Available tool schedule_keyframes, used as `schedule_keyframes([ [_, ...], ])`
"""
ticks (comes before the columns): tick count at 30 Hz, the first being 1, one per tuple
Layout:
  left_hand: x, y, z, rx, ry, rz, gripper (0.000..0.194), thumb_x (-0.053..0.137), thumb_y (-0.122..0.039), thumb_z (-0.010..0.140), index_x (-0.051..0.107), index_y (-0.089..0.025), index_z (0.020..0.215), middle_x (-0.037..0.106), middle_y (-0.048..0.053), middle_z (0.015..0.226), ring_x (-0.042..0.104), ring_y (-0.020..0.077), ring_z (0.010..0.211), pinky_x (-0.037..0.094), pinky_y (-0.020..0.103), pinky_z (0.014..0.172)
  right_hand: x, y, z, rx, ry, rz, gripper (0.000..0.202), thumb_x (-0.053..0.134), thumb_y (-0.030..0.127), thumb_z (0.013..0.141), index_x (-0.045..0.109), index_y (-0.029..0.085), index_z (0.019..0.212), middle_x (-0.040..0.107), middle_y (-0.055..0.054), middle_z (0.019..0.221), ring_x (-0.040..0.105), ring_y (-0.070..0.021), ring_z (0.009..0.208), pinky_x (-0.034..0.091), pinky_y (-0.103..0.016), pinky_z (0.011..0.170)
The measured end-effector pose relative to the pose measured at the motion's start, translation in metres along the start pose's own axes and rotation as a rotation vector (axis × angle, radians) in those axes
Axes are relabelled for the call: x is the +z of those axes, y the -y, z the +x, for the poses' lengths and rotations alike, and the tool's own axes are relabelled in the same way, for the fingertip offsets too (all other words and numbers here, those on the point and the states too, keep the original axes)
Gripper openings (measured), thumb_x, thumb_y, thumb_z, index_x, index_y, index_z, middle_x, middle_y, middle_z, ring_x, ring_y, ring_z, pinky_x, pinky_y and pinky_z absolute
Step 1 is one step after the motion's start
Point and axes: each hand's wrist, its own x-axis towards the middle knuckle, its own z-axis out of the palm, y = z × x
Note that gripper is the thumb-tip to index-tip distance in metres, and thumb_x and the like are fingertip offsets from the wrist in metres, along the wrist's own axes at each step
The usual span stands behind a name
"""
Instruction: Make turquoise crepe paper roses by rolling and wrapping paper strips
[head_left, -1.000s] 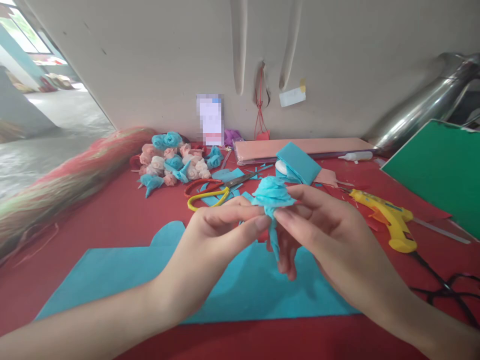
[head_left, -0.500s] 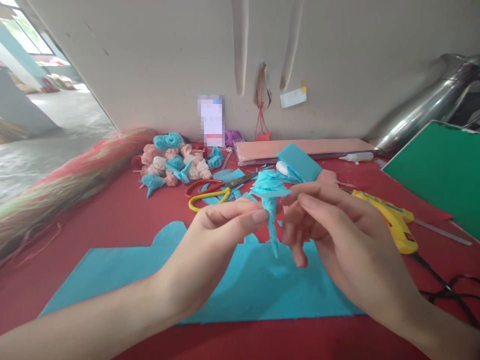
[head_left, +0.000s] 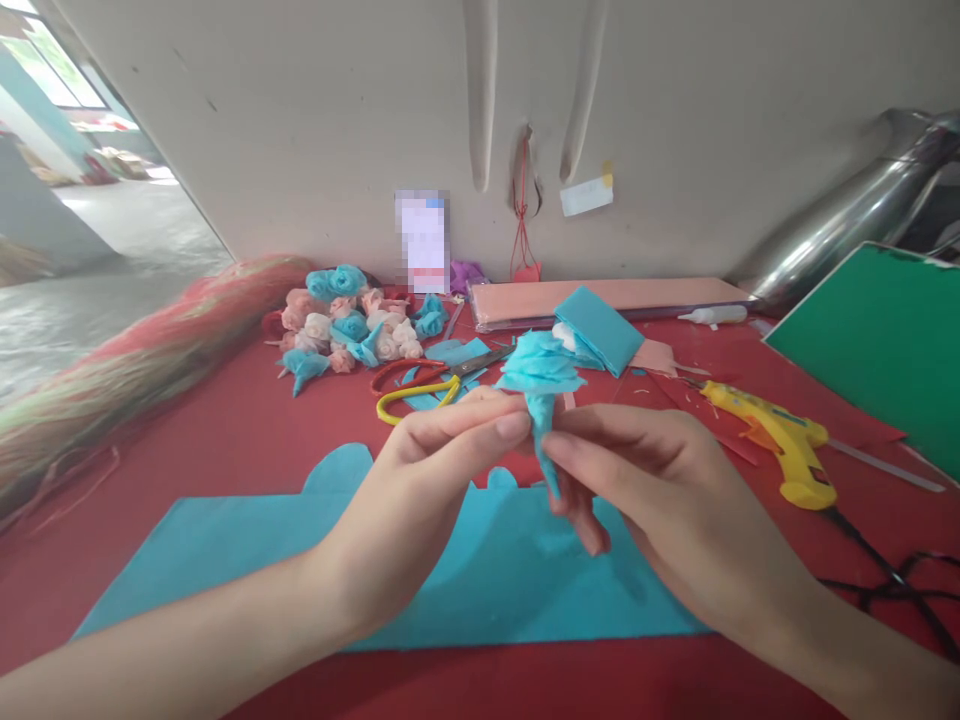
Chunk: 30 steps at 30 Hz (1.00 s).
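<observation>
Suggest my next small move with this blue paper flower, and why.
I'd probably twist the stem gently with the right hand while the left hand steadies the blue paper flower: the left pinches higher, the right touches lower, and the stem narrows toward its bottom end.

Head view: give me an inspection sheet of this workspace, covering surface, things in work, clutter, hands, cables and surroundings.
Surface: red tabletop, with a large blue sheet laid beneath the hands.
Things in work: blue paper flower, held up bloom on top, stem pointing down.
Clutter: scissors among blue scraps; pile of paper flowers; yellow glue gun on its side.
Hands: left hand pinches the stem just under the bloom; right hand has its thumb lower on the stem.
Cables: black cable runs from the glue gun toward the right edge.
Surroundings: pale panel behind; green board at right.
</observation>
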Motion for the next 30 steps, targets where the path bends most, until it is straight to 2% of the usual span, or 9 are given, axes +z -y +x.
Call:
schedule_keyframes([
  [6,-0.0018,0.0019,-0.001,0.003,-0.024,0.047,0.025,0.065,-0.034,0.081,0.067,-0.023,0.059,0.056,-0.002,0.063,0.049,0.016,0.079,0.04,0.025,0.075,0.0041,0.0004,-0.0018,0.021,-0.059,-0.064,0.016,0.063,0.025,0.082,0.072,0.026,0.069,0.053,0.006,0.051,0.045,-0.0023,0.042,0.04,-0.009,0.04],
  [11,0.0,0.003,-0.0004,0.02,-0.013,0.094,0.029,0.06,-0.034,0.086,0.071,-0.024,0.062,0.063,-0.002,0.062,0.054,0.0167,0.082,0.04,0.027,0.08,0.0061,-0.0014,-0.0014,0.014,-0.045,-0.065,0.016,0.063,0.023,0.082,0.07,0.025,0.068,0.053,0.007,0.051,0.045,-0.0015,0.042,0.04,-0.008,0.041],
  [16,-0.0026,0.0016,-0.0024,-0.007,-0.088,0.097,0.031,0.064,-0.039,0.081,0.066,-0.023,0.055,0.058,-0.002,0.059,0.048,0.0159,0.076,0.037,0.026,0.07,0.0045,-0.0032,0.0001,0.027,0.014,-0.011,0.013,0.062,0.024,0.082,0.069,0.025,0.071,0.051,0.006,0.056,0.043,-0.0027,0.047,0.039,-0.009,0.043],
  [18,-0.0033,0.0,-0.0018,-0.032,-0.107,0.083,0.034,0.065,-0.04,0.08,0.062,-0.021,0.052,0.054,-0.001,0.059,0.046,0.0161,0.075,0.036,0.027,0.07,0.004,-0.0036,-0.0005,0.027,0.02,0.005,0.012,0.062,0.024,0.082,0.068,0.024,0.072,0.051,0.006,0.057,0.043,-0.0038,0.048,0.039,-0.01,0.043],
  [24,-0.0024,-0.0029,0.0024,-0.088,-0.017,-0.011,0.037,0.058,-0.038,0.086,0.059,-0.017,0.056,0.05,0.0,0.063,0.045,0.0157,0.073,0.036,0.03,0.077,0.0037,-0.0051,-0.002,-0.014,-0.001,0.012,0.028,0.051,0.026,0.087,0.063,0.02,0.063,0.055,0.002,0.058,0.047,-0.0079,0.05,0.04,-0.017,0.044],
  [27,-0.0019,-0.0027,0.0023,-0.053,-0.021,-0.025,0.034,0.058,-0.036,0.086,0.062,-0.018,0.058,0.05,0.0,0.064,0.045,0.015,0.074,0.035,0.028,0.077,0.0032,-0.0066,-0.0014,-0.043,-0.078,0.035,0.021,0.055,0.026,0.086,0.066,0.022,0.068,0.055,0.003,0.058,0.046,-0.0073,0.05,0.037,-0.016,0.042],
  [30,-0.0011,-0.0027,0.0016,-0.013,-0.037,-0.058,0.032,0.062,-0.033,0.085,0.063,-0.021,0.055,0.049,-0.003,0.06,0.043,0.0137,0.07,0.035,0.025,0.071,0.0017,-0.0075,-0.0005,-0.14,-0.175,0.086,0.016,0.057,0.024,0.085,0.072,0.027,0.081,0.057,0.004,0.062,0.045,-0.0048,0.047,0.036,-0.015,0.041],
])
